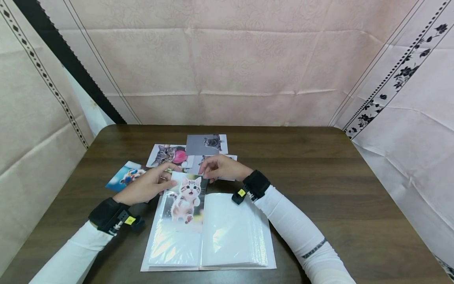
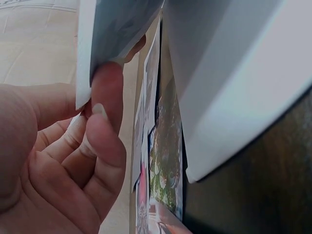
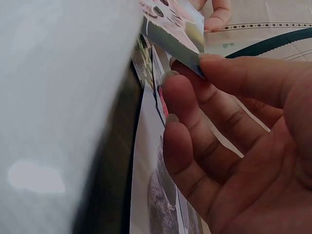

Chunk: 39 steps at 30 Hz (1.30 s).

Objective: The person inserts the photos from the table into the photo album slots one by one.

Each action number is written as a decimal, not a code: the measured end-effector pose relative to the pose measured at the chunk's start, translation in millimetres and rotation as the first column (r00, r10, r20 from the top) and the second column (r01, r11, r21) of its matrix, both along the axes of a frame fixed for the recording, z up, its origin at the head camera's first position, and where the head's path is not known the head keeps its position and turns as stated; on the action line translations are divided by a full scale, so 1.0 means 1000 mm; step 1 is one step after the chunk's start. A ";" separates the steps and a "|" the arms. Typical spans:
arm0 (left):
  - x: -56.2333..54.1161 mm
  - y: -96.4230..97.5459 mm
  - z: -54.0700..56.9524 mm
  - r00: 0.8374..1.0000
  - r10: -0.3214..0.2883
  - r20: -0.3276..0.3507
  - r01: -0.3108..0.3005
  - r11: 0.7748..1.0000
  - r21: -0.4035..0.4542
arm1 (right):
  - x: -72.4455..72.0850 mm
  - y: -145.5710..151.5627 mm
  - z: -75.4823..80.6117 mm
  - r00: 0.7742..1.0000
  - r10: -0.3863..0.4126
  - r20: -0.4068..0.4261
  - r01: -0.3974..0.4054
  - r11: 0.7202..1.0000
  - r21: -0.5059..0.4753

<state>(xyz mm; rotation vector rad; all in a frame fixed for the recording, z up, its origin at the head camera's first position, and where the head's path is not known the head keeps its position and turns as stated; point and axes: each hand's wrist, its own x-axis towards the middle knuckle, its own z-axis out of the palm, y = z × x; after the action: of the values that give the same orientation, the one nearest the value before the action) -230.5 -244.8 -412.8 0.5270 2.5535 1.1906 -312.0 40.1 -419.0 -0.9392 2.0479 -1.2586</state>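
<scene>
A photo of a white-and-tabby kitten [image 1: 188,195] stands partly inside the clear left pocket of an open photo album [image 1: 177,248]. Its upper end sticks out above the album. At that photo's upper left corner, my left hand [image 1: 150,183] pinches the edge between thumb and fingers. My right hand [image 1: 227,167] pinches the upper right corner of the same photo. In the right wrist view, the thumb lies on the photo's face [image 3: 173,27] and the fingers are behind it. The left wrist view shows the left hand [image 2: 73,141] gripping the photo's corner from the side.
Beyond the album lie several loose cat photos, among them a grey one [image 1: 202,145] and one with a pink ball [image 1: 166,155]. A blue photo [image 1: 124,175] lies at the left, partly behind the left hand. The brown table [image 1: 337,189] extends to a cloth backdrop.
</scene>
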 end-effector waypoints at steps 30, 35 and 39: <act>-0.002 0.000 -0.003 0.996 -0.048 -0.076 0.048 0.999 0.004 | 0.000 0.002 0.002 0.993 0.106 0.051 -0.110 0.990 0.093; -0.001 -0.001 -0.002 0.996 -0.059 -0.062 0.060 0.998 0.008 | -0.001 0.003 0.001 0.990 0.140 0.028 -0.142 0.985 0.099; -0.001 -0.001 -0.002 0.996 -0.066 -0.051 0.067 0.998 0.003 | 0.000 0.003 0.001 0.986 0.167 0.025 -0.169 0.980 0.103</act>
<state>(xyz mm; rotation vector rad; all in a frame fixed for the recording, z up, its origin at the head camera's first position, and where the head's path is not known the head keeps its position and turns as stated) -231.8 -245.6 -415.1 0.6462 2.5550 1.1747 -312.4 43.4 -418.2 -1.0258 1.9568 -1.0564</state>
